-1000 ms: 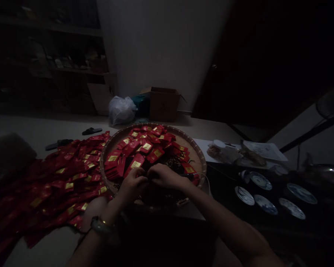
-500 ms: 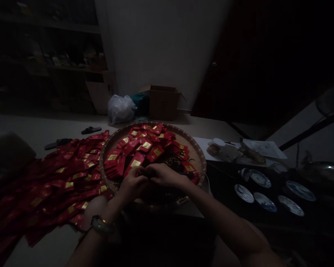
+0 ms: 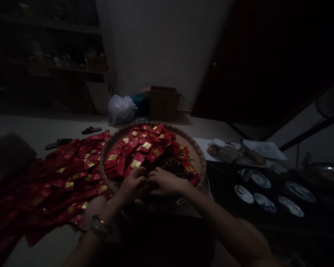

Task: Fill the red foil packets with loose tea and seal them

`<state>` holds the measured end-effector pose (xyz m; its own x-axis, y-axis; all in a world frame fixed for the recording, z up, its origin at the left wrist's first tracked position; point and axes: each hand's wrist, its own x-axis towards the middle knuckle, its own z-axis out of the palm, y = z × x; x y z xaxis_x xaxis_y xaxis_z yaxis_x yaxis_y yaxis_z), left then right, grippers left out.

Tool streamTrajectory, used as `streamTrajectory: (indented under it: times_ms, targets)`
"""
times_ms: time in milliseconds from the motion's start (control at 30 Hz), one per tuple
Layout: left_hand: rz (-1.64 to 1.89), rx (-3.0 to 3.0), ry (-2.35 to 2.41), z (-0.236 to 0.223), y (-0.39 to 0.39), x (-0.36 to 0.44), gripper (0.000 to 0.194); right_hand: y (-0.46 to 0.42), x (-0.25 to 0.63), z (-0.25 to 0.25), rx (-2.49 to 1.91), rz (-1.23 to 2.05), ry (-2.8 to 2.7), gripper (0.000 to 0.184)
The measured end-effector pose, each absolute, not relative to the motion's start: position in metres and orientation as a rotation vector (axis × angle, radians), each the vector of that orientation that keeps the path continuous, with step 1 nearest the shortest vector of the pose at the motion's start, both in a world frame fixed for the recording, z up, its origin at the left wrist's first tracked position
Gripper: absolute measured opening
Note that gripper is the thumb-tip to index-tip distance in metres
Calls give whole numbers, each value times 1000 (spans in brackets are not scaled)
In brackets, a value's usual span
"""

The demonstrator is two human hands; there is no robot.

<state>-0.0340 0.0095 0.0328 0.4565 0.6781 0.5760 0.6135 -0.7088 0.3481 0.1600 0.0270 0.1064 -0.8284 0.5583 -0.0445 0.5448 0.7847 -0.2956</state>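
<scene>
My left hand [image 3: 133, 184] and my right hand [image 3: 166, 181] meet over the near side of a round woven bamboo tray [image 3: 200, 157]. Their fingers are bent inward and nearly touch. Whatever lies between the fingertips is too dark and small to make out. Just beyond them, red packets with gold labels [image 3: 135, 163] are heaped in the tray. Dark loose bits like dried leaves [image 3: 171, 162] lie right of the packets. By my right hand a thin dark tool with a pale cord [image 3: 187, 173] rests across the tray's right side.
A large pile of red packets [image 3: 69, 174] spreads over the floor at left, near slippers [image 3: 91, 130]. Behind the tray are a plastic bag [image 3: 121, 109] and a cardboard box [image 3: 164, 104]. At right, several patterned dishes [image 3: 264, 202] and a lidded jar [image 3: 218, 146] stand on dark and white surfaces.
My hands were pressed together at the fingertips. Now they sit slightly lower, and the fingers of my right hand have loosened and spread a little. The packets have not moved.
</scene>
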Motion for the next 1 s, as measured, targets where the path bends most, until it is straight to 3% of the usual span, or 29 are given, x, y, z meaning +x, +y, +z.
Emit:
streamTrajectory:
  times_ms: [267, 533, 800, 1000]
  targets:
    - [670, 2802, 1200, 55, 12, -43, 23, 29, 152, 92, -1026, 427, -3125, 18]
    - [519, 2908, 1111, 65, 19, -35, 9, 32, 165, 91, -1029, 406, -3028, 16]
    - [393, 2831, 1123, 57, 15, -36, 10, 44, 188, 91, -951, 977, -2422, 10]
    - [328, 2792, 1145, 59, 9, -33, 11, 47, 199, 100, -1056, 711, -2218, 26]
